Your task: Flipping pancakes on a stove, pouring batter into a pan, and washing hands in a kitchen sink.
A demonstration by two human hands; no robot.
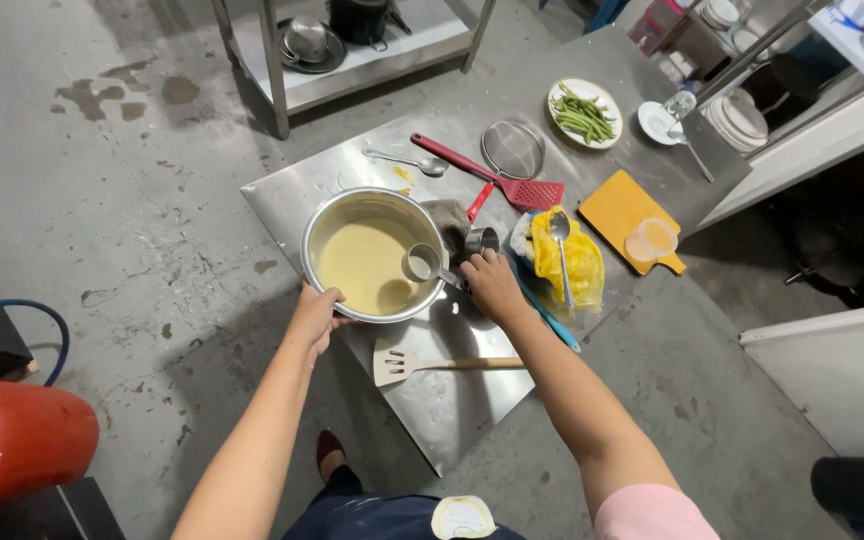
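Note:
A round metal bowl (324, 232) of pale yellow batter sits on the steel table (452, 410). My left hand (314, 316) grips the bowl's near rim. My right hand (493, 284) holds the handle of a small metal measuring cup (420, 262), whose cup end hangs over the batter inside the bowl. A second small metal cup (481, 240) stands just beyond my right hand. A white slotted spatula with a wooden handle (442, 365) lies on the table below the bowl.
A ladle rests on a yellow cloth (572, 258). Beyond lie a red slotted spatula (512, 180), a mesh strainer (512, 148), a spoon (407, 160), a plate of green beans (584, 112) and an orange cutting board (622, 212). A red gas cylinder (14, 440) lies at lower left.

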